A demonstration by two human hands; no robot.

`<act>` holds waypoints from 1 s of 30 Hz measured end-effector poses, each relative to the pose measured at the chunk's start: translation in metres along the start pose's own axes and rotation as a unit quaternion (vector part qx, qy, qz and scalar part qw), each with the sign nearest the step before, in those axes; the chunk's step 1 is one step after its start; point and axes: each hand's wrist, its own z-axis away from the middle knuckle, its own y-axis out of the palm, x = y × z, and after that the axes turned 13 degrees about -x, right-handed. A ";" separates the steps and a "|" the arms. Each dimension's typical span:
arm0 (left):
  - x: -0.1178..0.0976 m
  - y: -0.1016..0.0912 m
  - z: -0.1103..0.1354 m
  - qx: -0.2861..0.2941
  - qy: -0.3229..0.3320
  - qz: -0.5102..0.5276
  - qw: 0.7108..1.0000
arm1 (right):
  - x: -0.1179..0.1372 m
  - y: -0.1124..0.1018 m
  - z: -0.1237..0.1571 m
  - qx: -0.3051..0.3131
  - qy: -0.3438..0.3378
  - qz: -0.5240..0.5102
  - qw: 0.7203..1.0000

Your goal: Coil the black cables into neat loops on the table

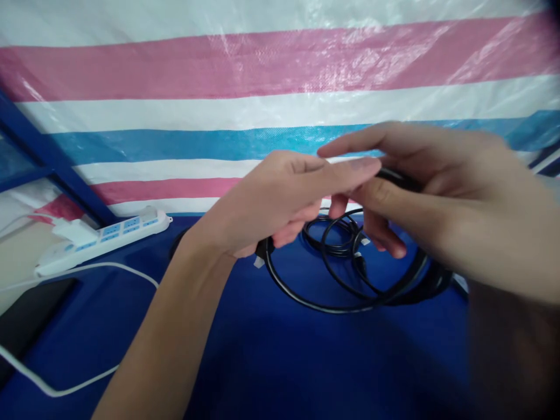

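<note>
Tarpaulin (pixel 280 76) striped pink, white and blue hangs behind a blue surface (pixel 271 350). Above the surface, the right hand (pixel 441 198) is half curled, thumb and lower fingers closed around a coiled black cable (pixel 350 297), index finger stretched out straight. The left hand (pixel 275 201) is loosely closed, its lower fingers gripping the cable near a white tag, its index finger extended to touch the right hand. The cable's loops hang between both hands, just over the surface. A white power strip (pixel 100 239) lies well apart at the left.
</note>
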 end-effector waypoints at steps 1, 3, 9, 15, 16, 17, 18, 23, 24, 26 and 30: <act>-0.002 0.000 -0.001 -0.031 -0.008 0.038 0.999 | 0.002 0.002 0.001 -0.033 0.012 -0.018 0.999; -0.006 -0.002 -0.003 -0.106 -0.010 0.111 0.988 | 0.005 0.006 0.002 -0.099 0.025 -0.050 0.994; -0.013 -0.012 -0.001 -0.237 0.049 0.173 0.955 | 0.013 0.011 0.004 -0.197 0.042 -0.028 0.979; -0.012 -0.017 0.005 -0.056 0.003 0.010 0.998 | 0.004 0.001 0.004 -0.062 -0.054 0.055 0.995; -0.012 -0.018 0.006 -0.053 -0.028 0.000 0.998 | 0.003 0.001 0.004 -0.047 -0.065 0.062 0.995; -0.012 -0.018 0.006 -0.060 -0.062 -0.003 0.996 | 0.002 0.002 0.003 -0.045 -0.071 0.069 0.994; -0.011 -0.019 0.006 -0.073 -0.089 -0.002 0.993 | 0.001 0.003 0.002 -0.048 -0.075 0.077 0.993; -0.009 -0.019 0.008 -0.083 -0.124 -0.028 0.988 | 0.001 0.008 0.001 -0.063 -0.091 0.115 0.987; -0.009 -0.018 0.007 -0.088 -0.120 -0.027 0.988 | 0.001 0.009 0.001 -0.063 -0.086 0.108 0.988; -0.008 -0.015 0.005 -0.120 -0.109 -0.002 0.987 | 0.002 0.012 0.002 -0.076 -0.055 0.061 0.994; -0.006 -0.011 0.000 -0.221 -0.025 0.045 0.974 | 0.005 0.024 0.003 -0.141 0.041 -0.098 0.984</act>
